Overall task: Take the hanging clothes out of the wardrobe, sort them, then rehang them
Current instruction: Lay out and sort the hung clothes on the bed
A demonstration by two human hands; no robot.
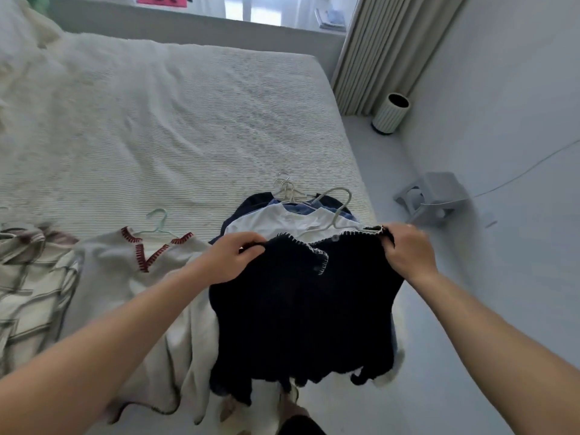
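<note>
Both our forearms reach up-frame; left hand (230, 259) and right hand (405, 251) pinch the black cardigan (301, 309) by its shoulders, lower centre. Sorting: next we lay it on a pile

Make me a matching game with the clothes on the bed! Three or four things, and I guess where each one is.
Things:
1. black cardigan
2. cream sweater
3. plaid shirt
4. bin

Places:
A. on the floor by the curtain
B. far left on the bed
C. held up by both hands
D. between the plaid and the black one

Pairs: 1-C, 2-D, 3-B, 4-A
</note>
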